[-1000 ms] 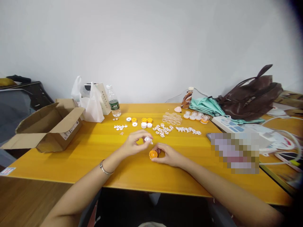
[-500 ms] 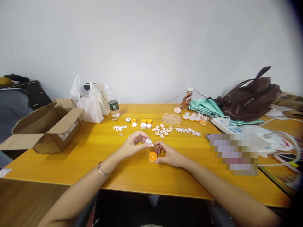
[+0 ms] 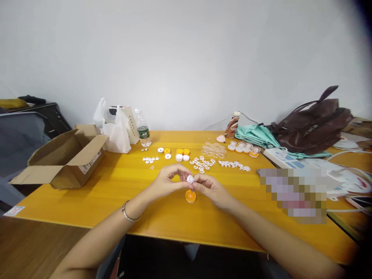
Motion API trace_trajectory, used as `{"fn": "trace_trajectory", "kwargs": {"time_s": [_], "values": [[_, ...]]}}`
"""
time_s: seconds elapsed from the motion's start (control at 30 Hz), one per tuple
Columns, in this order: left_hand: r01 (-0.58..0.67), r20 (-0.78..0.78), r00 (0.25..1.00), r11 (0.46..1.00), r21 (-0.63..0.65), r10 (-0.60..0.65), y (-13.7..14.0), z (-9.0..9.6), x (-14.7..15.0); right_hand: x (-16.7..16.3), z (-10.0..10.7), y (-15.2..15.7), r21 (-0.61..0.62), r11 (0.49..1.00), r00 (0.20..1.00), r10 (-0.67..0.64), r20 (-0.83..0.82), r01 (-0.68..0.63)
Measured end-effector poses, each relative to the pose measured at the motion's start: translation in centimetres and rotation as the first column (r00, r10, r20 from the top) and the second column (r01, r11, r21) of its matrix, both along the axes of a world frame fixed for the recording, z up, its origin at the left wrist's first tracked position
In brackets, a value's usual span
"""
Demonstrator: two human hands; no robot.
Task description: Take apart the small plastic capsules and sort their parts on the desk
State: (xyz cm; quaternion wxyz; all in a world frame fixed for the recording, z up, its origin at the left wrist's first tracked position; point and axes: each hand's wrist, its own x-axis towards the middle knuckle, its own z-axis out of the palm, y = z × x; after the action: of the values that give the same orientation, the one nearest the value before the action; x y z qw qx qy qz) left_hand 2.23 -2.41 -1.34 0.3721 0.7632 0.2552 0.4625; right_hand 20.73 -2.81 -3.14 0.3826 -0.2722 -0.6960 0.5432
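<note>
My left hand [image 3: 172,181] pinches a small white openwork plastic piece [image 3: 190,178] between thumb and fingertips. From the other side, the closed fingers of my right hand [image 3: 214,190] grip the same piece. Just below them, a round orange cup-like part [image 3: 191,197] with a pale base rests on the table. Beyond my hands lie loose white openwork pieces [image 3: 202,164] and a row of similar white pieces [image 3: 234,166]. Small white pegged discs [image 3: 150,159] are farther left.
White and orange rings [image 3: 182,154] and clear domes [image 3: 213,150] sit toward the back. An open cardboard box [image 3: 84,170] and a water bottle [image 3: 143,131] stand left. To the right are a brown bottle [image 3: 232,126], a brown bag [image 3: 314,126] and a power strip [image 3: 280,158].
My right hand has left the side of the orange part and moved up to grip the white piece. The whole view has shifted slightly.
</note>
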Motion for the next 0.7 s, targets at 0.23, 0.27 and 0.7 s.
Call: {"fn": "trace_trajectory", "kwargs": {"time_s": [0.23, 0.27, 0.7], "values": [[0.06, 0.182, 0.981, 0.996, 0.067, -0.072, 0.7, 1.6, 1.1, -0.5, 2.5, 0.4, 0.154, 0.987, 0.999, -0.03, -0.038, 0.035], [0.047, 0.212, 0.975, 0.997, 0.065, -0.06, 0.8, 1.6, 1.3, -0.6, 2.8, 0.6, 0.173, 0.983, 0.998, -0.049, -0.037, 0.055], [-0.217, -0.095, 0.924, 0.712, 0.668, 0.37, 1.0, -1.3, 0.7, -0.1, 0.0, 1.8, 0.157, 0.911, 0.923, -0.363, -0.127, 0.38]]}}
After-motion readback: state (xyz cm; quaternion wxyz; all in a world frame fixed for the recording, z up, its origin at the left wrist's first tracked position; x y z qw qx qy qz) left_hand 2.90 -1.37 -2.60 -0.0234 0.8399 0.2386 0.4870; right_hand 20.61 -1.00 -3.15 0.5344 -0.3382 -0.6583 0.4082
